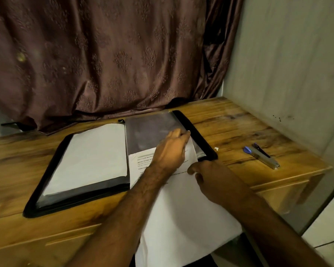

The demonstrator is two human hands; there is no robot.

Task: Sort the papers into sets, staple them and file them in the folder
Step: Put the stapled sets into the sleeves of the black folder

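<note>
Paper set (pixel 174 205) half inside open folder (pixel 81 170) on wooden desk (pixel 239 128).
Left hand (pixel 172 149) pinching clear sleeve (pixel 152 130); right hand (pixel 210 178) gripping sheets' right edge; stapler (pixel 262 156) far right.

Beyond the fingertips hangs a dark brown, damask-patterned satin curtain (pixel 108 54) falling in folds onto the back edge of a warm-grained wooden desk (pixel 229 120), while off to their right rises a pale grey wall panel (pixel 281 64) in dim, yellowish light.
</note>
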